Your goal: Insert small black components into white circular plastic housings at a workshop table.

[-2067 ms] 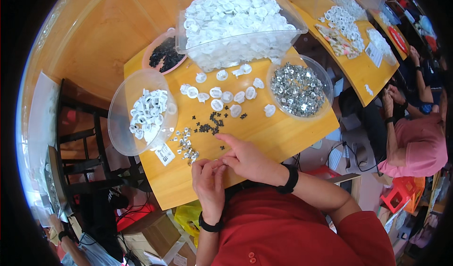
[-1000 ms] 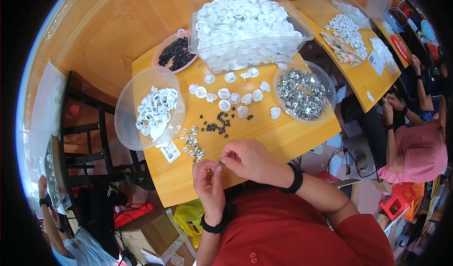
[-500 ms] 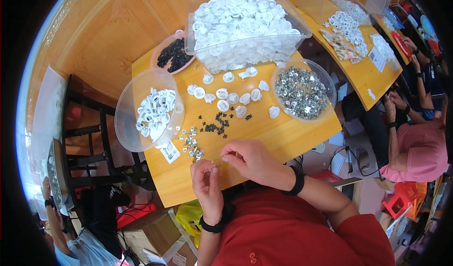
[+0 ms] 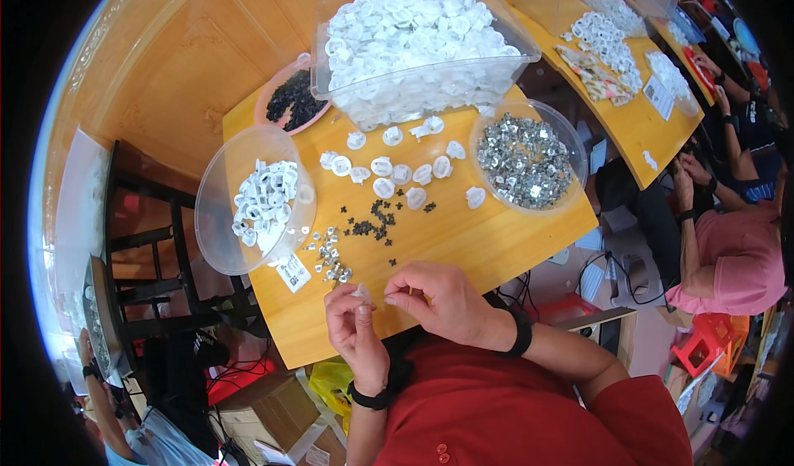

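Observation:
My left hand point(image 4: 357, 329) pinches a small white plastic part point(image 4: 361, 293) between thumb and fingers at the table's near edge. Close beside it, my right hand point(image 4: 447, 302) has thumb and fingertips pressed together. Whatever they hold is too small to make out. Just beyond the hands lie a cluster of small silver metal pieces point(image 4: 329, 258) and scattered tiny black cross-shaped pieces point(image 4: 376, 220). Farther back, several white round plastic parts point(image 4: 402, 174) are spread over the wooden table point(image 4: 463, 247).
A large clear bin point(image 4: 430, 94) heaped with white parts stands at the back. Round tubs hold white parts point(image 4: 269, 189) at left, metal pieces point(image 4: 529, 156) at right. A pink bowl point(image 4: 318, 117) contains black pieces. A person in pink point(image 4: 736, 259) sits to the right.
My right hand has drawn slightly nearer to me, uncovering a black piece on the table. The white part shows more plainly in my left fingers. The view has shifted a little.

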